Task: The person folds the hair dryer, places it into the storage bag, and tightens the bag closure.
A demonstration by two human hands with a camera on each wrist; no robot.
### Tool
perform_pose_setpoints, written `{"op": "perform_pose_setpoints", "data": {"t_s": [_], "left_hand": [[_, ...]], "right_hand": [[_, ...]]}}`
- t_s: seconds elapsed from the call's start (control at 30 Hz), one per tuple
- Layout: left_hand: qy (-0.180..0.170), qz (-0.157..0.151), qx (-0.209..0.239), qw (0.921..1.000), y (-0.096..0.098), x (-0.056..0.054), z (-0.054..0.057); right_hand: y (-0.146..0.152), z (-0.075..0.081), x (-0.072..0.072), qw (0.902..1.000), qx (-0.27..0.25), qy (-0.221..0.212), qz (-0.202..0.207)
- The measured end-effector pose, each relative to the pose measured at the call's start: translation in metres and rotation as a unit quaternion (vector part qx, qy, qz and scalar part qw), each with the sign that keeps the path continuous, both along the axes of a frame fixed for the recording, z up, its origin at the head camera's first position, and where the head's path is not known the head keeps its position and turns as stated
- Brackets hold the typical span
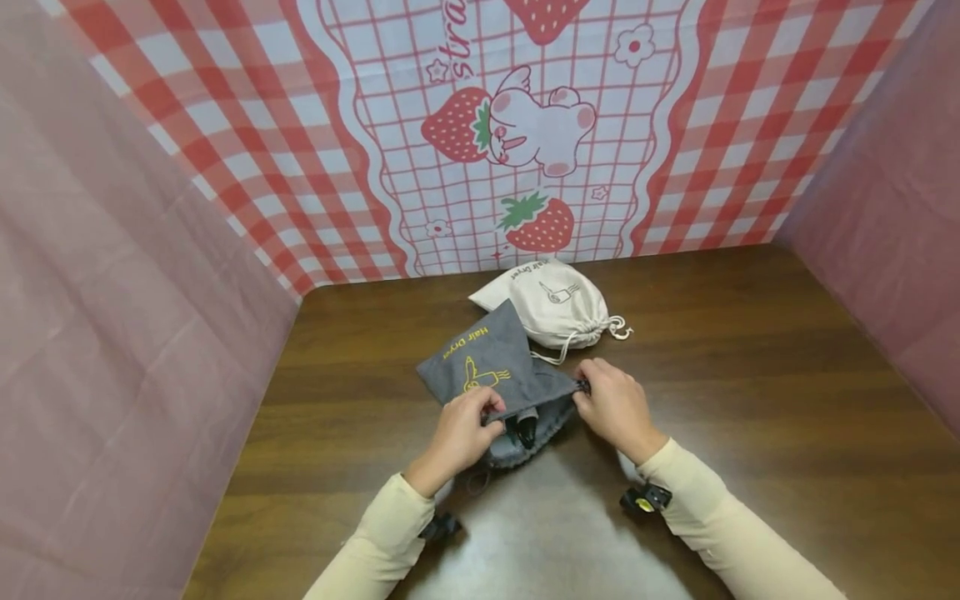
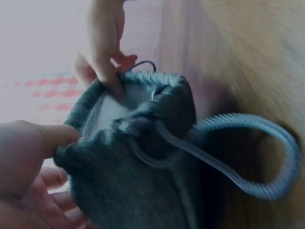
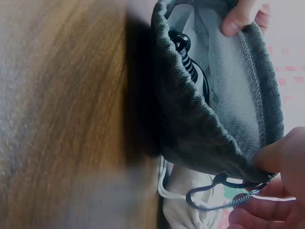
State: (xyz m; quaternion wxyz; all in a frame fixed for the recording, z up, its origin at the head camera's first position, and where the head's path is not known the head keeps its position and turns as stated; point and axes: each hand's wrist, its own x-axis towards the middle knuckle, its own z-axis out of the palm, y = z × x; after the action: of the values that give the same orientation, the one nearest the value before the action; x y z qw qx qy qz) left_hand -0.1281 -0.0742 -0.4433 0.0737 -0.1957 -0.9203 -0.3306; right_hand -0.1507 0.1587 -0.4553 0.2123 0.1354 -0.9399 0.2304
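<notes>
A dark grey drawstring bag [image 1: 498, 342] with yellow "Hair Dryer" print lies on the table, its mouth held wide toward me. My left hand [image 1: 459, 429] pinches the mouth's rim on the left, thumb inside the opening. At the right end of the rim, my right hand [image 1: 615, 408] grips the gathered edge. Inside the bag, a black coiled cord [image 3: 190, 67] shows in the right wrist view beside a pale grey object, mostly hidden. A grey drawstring loop [image 2: 257, 186] hangs from the rim in the left wrist view.
Just behind the grey bag sits a plump off-white drawstring bag [image 1: 562, 308], also printed "Hair Dryer", its cords tied on the right. The brown wooden table [image 1: 750, 375] meets a strawberry-patterned cloth [image 1: 480, 208] at the back. Pink cloth [image 1: 127, 292] hangs at both sides.
</notes>
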Motion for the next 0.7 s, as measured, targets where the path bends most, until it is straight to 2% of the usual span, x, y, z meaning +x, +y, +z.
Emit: {"op": "perform_pose_setpoints", "data": {"t_s": [0.13,0.33,0.63,0.7], "left_hand": [[-0.011,0.025,0.008,0.9996,-0.010,0.002,-0.003],[-0.022,0.038,0.010,0.9990,-0.025,0.004,-0.002],[-0.070,0.072,-0.032,0.9944,-0.046,0.011,-0.007],[-0.085,0.092,-0.036,0.9915,-0.048,0.012,-0.007]], "right_hand": [[0.001,-0.001,0.001,0.9999,-0.004,0.011,0.005],[-0.002,0.002,0.001,0.9996,-0.008,0.020,0.019],[-0.007,-0.001,0.009,0.9992,0.013,-0.004,0.039],[-0.008,-0.002,0.009,0.9990,0.013,-0.011,0.040]]}}
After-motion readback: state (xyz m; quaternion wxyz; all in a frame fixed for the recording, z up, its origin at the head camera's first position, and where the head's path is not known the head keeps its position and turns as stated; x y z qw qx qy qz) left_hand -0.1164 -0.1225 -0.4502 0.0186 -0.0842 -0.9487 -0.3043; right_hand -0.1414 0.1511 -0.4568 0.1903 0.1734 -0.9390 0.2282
